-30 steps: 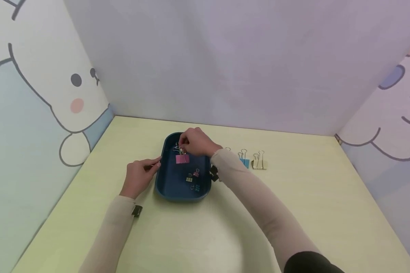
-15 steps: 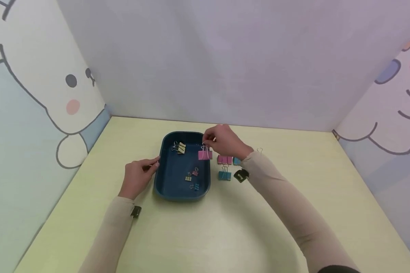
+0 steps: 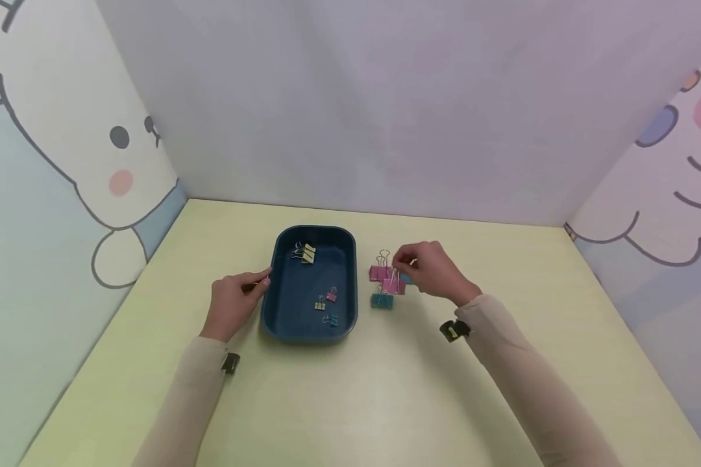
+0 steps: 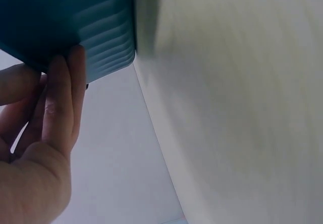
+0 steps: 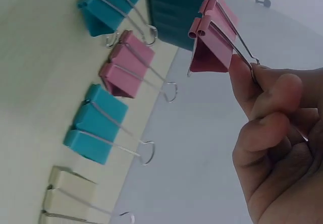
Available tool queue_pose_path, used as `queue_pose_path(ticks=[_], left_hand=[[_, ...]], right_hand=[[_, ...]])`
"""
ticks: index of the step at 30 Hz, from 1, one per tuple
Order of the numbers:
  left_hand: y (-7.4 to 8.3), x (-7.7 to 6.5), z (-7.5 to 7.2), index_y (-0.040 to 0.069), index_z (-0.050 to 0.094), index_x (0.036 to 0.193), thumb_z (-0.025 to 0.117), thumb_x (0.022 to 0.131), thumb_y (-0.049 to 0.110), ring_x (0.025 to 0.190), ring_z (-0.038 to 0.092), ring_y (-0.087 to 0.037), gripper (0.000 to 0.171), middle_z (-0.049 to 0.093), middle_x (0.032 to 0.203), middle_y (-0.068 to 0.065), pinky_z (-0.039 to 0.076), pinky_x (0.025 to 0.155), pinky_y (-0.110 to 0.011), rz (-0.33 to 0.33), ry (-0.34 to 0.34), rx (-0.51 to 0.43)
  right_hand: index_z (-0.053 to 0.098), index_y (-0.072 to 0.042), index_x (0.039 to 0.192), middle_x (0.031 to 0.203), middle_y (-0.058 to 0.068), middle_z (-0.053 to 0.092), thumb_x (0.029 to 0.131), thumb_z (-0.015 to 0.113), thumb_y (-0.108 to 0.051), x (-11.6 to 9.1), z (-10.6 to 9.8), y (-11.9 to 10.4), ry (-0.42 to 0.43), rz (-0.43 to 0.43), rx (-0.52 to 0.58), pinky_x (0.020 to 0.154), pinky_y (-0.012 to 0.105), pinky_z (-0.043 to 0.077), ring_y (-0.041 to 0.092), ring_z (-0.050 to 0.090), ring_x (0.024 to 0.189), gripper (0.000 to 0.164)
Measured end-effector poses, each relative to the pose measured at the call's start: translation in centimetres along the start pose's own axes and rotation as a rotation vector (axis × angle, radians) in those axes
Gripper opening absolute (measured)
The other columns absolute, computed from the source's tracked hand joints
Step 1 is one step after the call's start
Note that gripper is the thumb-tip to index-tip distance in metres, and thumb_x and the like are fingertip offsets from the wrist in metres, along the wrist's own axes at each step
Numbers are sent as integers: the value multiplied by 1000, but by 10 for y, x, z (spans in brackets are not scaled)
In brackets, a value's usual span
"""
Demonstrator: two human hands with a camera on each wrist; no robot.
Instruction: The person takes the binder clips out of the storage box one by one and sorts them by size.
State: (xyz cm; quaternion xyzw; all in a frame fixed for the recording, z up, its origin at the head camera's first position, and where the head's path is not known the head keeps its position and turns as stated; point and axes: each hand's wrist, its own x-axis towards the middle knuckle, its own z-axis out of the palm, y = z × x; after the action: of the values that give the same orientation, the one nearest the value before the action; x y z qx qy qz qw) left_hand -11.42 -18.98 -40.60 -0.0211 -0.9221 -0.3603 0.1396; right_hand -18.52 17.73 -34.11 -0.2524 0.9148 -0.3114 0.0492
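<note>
My right hand (image 3: 435, 271) pinches a pink binder clip (image 5: 219, 37) by its wire handle, holding it above the table beside the tray. Below and around it on the table, in the right wrist view, stand another pink binder clip (image 5: 128, 65), two blue binder clips (image 5: 101, 125) and a cream one (image 5: 68, 193); in the head view the hand hides some of these. My left hand (image 3: 233, 303) grips the left rim of the dark blue tray (image 3: 267, 311) between thumb and fingers. Inside the tray lie a larger yellow binder clip (image 3: 307, 253) and several small clips (image 3: 320, 305).
The pale yellow table (image 3: 350, 402) runs back to a light fabric wall (image 3: 374, 117). Side walls with cartoon drawings stand at left and right. A small dark camera (image 3: 454, 331) sits at the right wrist, another camera (image 3: 230, 363) at the left.
My right hand has carried the pink binder clip from above the tray rightward, out past its right rim to the clips on the table. The left hand has stayed at the tray's rim.
</note>
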Motion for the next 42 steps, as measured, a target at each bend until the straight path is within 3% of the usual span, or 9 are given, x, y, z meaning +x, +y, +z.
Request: queue_pose_path(ticks=[6, 10, 16, 25, 33, 42], left_hand=[[1, 2, 1, 11, 71, 125, 67, 97, 17, 95, 76, -29, 29, 77, 110, -15, 61, 79, -48, 9, 9, -10], [1, 1, 0, 12, 71, 125, 66, 97, 17, 94, 76, -29, 29, 77, 110, -15, 61, 79, -45, -1, 5, -10], [1, -2, 0, 11, 71, 125, 66, 97, 15, 92, 76, -29, 28, 77, 108, -16, 61, 77, -41, -7, 6, -5], [5, -2, -1, 10, 70, 126, 65, 98, 13, 93, 75, -30, 29, 77, 109, -18, 60, 79, -45, -18, 7, -3], [5, -2, -1, 11, 71, 126, 65, 98, 14, 89, 75, -28, 29, 78, 107, -17, 56, 73, -31, -23, 1, 6], [5, -2, -1, 10, 70, 127, 65, 98, 15, 94, 75, -31, 29, 77, 110, -17, 61, 80, -46, -30, 4, 2]], right_hand=[[73, -2, 101, 90, 13, 73, 97, 64, -6, -18, 7, 28, -11, 94, 98, 47, 27, 50, 18, 62, 60, 11], [73, -2, 102, 88, 12, 72, 97, 63, -7, -25, 14, 43, -10, 138, 87, 48, 27, 49, 15, 55, 53, 12], [73, -4, 100, 90, 11, 73, 98, 62, -7, -32, 25, 57, -8, 186, 100, 50, 28, 51, 15, 57, 57, 11], [73, -5, 100, 91, 12, 74, 98, 62, -7, -30, 28, 63, -3, 171, 100, 49, 28, 51, 15, 57, 54, 12], [74, -5, 102, 91, 12, 74, 98, 62, -8, -29, 30, 65, -1, 185, 114, 49, 28, 51, 15, 57, 53, 13], [72, -6, 112, 97, 14, 74, 96, 65, -10, -28, 30, 66, 6, 193, 108, 51, 29, 52, 17, 59, 54, 17]])
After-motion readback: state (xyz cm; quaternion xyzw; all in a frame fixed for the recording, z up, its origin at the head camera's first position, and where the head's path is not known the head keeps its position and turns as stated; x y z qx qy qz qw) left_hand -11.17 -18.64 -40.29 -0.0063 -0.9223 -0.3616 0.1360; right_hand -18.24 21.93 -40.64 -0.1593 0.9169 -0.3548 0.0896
